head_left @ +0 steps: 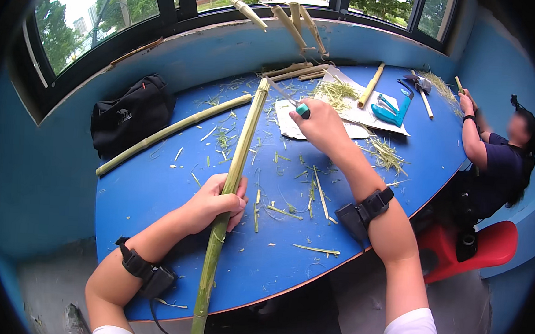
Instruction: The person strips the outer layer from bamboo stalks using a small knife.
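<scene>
My left hand [216,202] is wrapped round the middle of a bamboo pole [241,150]. The pole slants up and away from me; its lower part is green, and its far part is pale and scraped. In my right hand [323,125] is a knife [303,110] with a teal and black handle. Its blade points left toward the pole's far end, and whether it touches the bamboo I cannot tell. Green and pale shavings [305,194] lie scattered on the blue table [262,252] beneath. A white sheet [290,122] lies beyond my right hand.
Left of the pole lie another bamboo pole [171,135] and a black bag [128,117]. Farther right are a teal folding saw [393,113], a short bamboo piece [371,86] and a hammer [424,91]. Another person [501,151] works at the right edge, near a red chair [489,248].
</scene>
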`<state>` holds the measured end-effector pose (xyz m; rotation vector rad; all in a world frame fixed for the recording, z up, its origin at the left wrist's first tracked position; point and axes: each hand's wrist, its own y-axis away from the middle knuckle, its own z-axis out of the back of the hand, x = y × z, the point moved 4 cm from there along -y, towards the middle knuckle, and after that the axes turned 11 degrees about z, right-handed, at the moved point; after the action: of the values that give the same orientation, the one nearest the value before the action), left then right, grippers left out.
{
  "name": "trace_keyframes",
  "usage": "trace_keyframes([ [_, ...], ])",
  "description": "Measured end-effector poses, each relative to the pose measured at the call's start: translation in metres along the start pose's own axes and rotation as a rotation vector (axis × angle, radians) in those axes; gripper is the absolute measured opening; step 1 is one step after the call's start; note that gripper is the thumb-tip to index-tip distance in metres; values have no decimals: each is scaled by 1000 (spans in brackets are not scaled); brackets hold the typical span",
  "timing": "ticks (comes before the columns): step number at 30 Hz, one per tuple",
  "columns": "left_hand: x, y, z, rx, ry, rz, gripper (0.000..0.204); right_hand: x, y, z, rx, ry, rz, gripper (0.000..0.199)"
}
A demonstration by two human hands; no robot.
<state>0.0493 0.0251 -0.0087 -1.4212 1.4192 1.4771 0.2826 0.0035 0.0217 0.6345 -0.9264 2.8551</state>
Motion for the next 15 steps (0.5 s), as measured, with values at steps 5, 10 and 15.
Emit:
trace_keyframes([
  [5,0,-2,-1,-126,54,-12,18,38,15,-11,189,-46,189,27],
  [10,1,-4,3,-139,188,-67,18,72,28,-1,441,-51,270,23],
  [15,-2,-2,5,-77,232,-53,17,82,34,-8,556,-130,278,14],
])
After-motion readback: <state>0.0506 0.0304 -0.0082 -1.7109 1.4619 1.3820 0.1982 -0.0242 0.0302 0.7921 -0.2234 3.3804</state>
